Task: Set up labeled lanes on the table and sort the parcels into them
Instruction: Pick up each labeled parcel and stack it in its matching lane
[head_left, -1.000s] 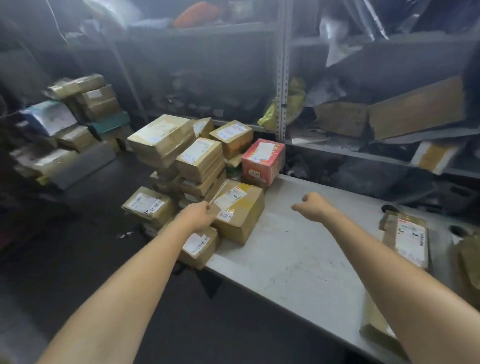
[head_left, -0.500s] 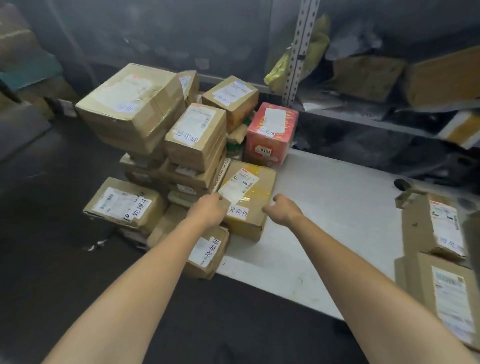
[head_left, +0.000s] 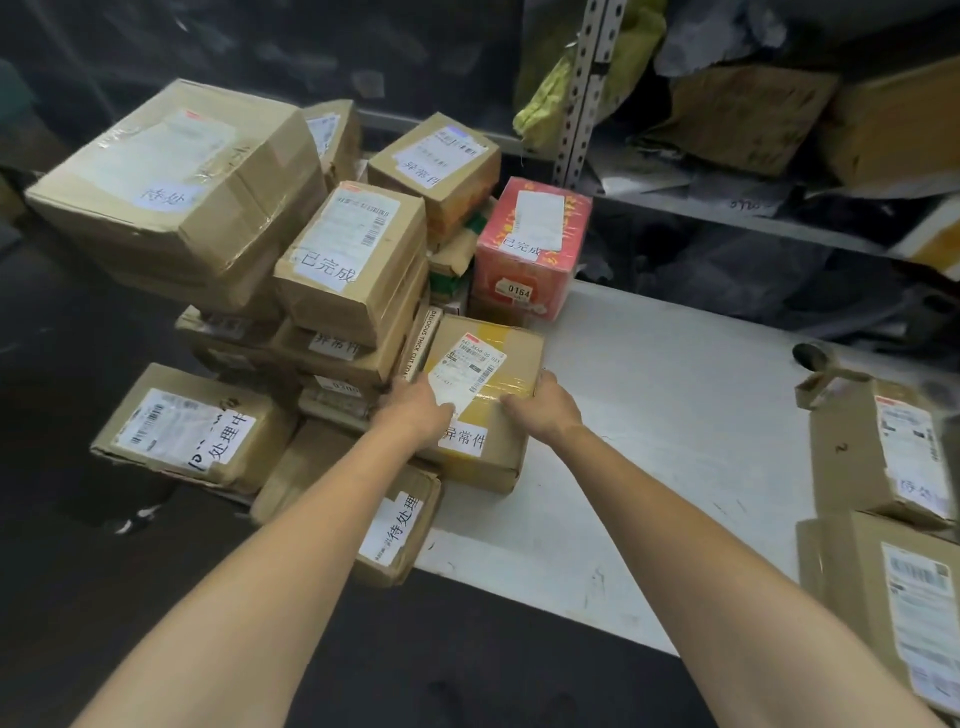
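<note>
Left hand (head_left: 415, 410) and right hand (head_left: 543, 410) clasp a parcel (head_left: 514, 343) on the white table (head_left: 675, 415); shelving (head_left: 727, 213) behind, seemingly cluttered.

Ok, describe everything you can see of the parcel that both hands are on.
The cardboard parcel is a brown carton banded with yellow tape. A white barcoded shipping label sits askew on top; a white sticker near its front reads 异常件. It lies flat on the white table, at its left end, beside the stacked parcels. The left hand grips its left side, the right hand its right.
</note>
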